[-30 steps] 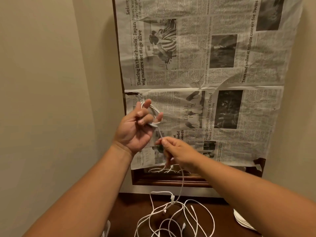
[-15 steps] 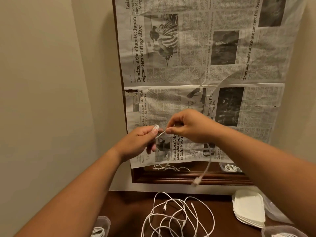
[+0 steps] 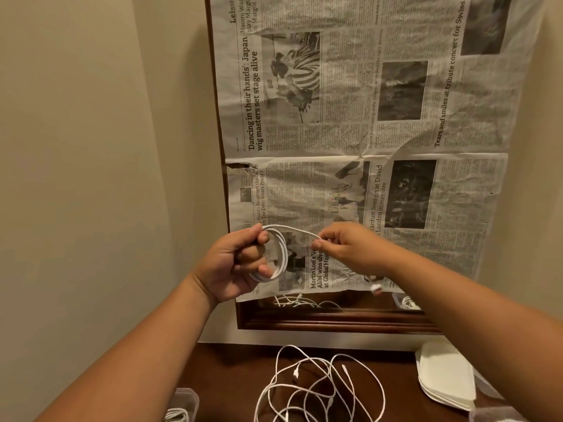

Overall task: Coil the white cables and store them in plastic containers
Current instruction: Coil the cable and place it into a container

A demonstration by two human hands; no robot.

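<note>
Coiled cable: a white cable (image 3: 282, 254) wound into several loops, held up in the air in front of the newspaper, above the counter.
Left hand: the left hand (image 3: 234, 264) has its fingers curled through the loops, gripping the coil.
Right hand: the right hand (image 3: 344, 248) is just beside the coil, thumb and fingers pinching the strand that runs off the top of the loops; the plug end (image 3: 377, 288) hangs under the wrist.
Loose cables: a white tangle (image 3: 316, 388) lies on the dark counter (image 3: 231, 376), below the hands and well apart from them.
Container: a clear plastic container (image 3: 189, 397) at the lower left edge, with a coil inside.
Lids: a stack of white lids (image 3: 444, 376) on the right, partly hidden by the right forearm.
Behind: newspaper (image 3: 365, 117) covers a wood-framed mirror (image 3: 335, 322).
</note>
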